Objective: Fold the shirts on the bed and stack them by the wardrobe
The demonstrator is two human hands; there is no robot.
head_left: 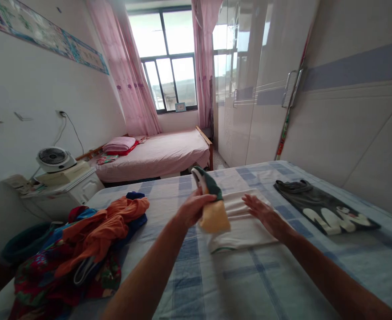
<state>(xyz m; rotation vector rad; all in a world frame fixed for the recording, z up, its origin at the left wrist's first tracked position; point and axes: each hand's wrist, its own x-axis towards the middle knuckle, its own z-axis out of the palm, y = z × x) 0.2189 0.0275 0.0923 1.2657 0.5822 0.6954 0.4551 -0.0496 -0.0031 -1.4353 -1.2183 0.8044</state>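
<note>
A white shirt (245, 222) with a thin green edge is spread on the bed in front of me. My left hand (196, 206) is closed on a green and yellow part of a shirt (215, 215), lifted above the bed at the white cloth's left side. Whether this part joins the white cloth is hard to make out, and it is slightly blurred. Fingers stretched out, my right hand (262, 213) is over the right side of the white cloth with nothing in its grasp.
A rumpled clothes pile (105, 235) lies on the left of the checked bed sheet (182, 275). To the right is a folded dark grey garment (322, 206). Beyond are a second bed (169, 151), a white wardrobe (256, 89), and a fan (55, 158) on a cabinet.
</note>
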